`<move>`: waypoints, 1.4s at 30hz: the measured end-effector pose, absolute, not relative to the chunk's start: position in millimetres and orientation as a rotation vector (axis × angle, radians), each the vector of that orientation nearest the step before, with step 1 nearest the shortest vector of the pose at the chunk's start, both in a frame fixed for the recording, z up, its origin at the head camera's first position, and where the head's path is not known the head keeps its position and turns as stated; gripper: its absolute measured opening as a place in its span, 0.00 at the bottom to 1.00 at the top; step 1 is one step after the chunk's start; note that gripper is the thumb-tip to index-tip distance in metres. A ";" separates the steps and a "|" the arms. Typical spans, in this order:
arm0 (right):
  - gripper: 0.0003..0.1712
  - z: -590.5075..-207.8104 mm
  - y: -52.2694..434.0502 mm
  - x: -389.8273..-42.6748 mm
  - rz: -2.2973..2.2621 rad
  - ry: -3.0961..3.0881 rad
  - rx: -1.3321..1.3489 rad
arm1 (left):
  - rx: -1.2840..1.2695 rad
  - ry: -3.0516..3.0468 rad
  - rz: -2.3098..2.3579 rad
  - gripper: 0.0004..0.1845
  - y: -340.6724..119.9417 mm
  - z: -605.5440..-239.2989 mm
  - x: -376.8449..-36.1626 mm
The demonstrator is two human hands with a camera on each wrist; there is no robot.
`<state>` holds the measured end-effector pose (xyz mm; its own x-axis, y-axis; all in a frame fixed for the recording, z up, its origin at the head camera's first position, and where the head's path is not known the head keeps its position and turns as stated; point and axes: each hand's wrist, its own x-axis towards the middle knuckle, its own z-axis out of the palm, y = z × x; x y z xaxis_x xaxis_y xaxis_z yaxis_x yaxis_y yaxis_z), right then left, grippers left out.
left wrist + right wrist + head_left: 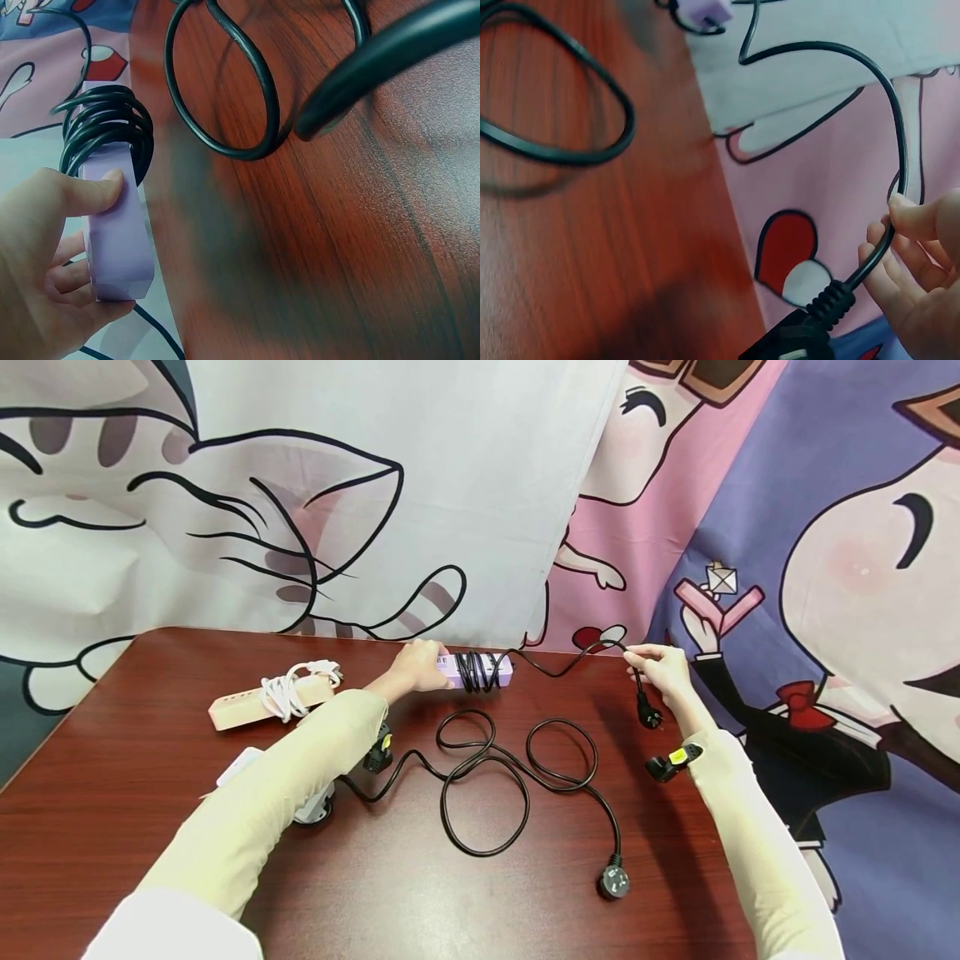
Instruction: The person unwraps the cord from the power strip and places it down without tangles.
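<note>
At the table's back edge my left hand [420, 667] grips one end of a purple power strip [447, 670]. In the left wrist view the thumb lies on top of the purple strip [120, 225] and the fingers wrap beneath it. Several turns of black cord [474, 672] are wound round the strip. The cord's free length runs right to my right hand [662, 665], which pinches it between thumb and fingers. Below that hand hangs the black plug [648, 713]; its ribbed neck [831, 301] shows in the right wrist view.
A cream power strip [247, 708] with a wound white cord lies at the left. A thick black cable [487, 853] lies in loose loops mid-table, ending in a round plug [614, 882]. A grey-white device [313, 807] is partly hidden by my left arm. Printed cloth hangs behind.
</note>
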<state>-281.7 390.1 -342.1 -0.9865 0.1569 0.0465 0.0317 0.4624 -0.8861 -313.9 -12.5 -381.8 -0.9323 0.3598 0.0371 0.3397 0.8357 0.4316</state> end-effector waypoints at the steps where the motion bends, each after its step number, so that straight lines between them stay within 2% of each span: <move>1: 0.24 -344.7 392.0 -282.7 1.520 -2.605 -0.154 | 0.565 2.965 0.685 0.29 -12.6 -381.9 -314.0; 13: 0.10 -373.7 415.6 -295.5 0.798 -2.731 0.193 | 0.580 2.959 0.655 0.28 -11.0 -379.2 -311.5; 25: 0.06 -391.2 413.3 -301.7 0.600 -2.731 0.335 | 0.578 2.947 0.675 0.29 -11.0 -375.6 -306.7; 42: 0.05 -395.0 383.2 -311.2 0.575 -2.827 0.392 | 0.573 2.952 0.661 0.28 -19.1 -378.8 -310.2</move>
<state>-311.2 383.2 -395.0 -0.9378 -0.2129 0.2743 -0.3032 0.8871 -0.3480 -310.2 -19.1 -378.8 -0.9290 0.3696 0.0200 0.3428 0.8387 0.4231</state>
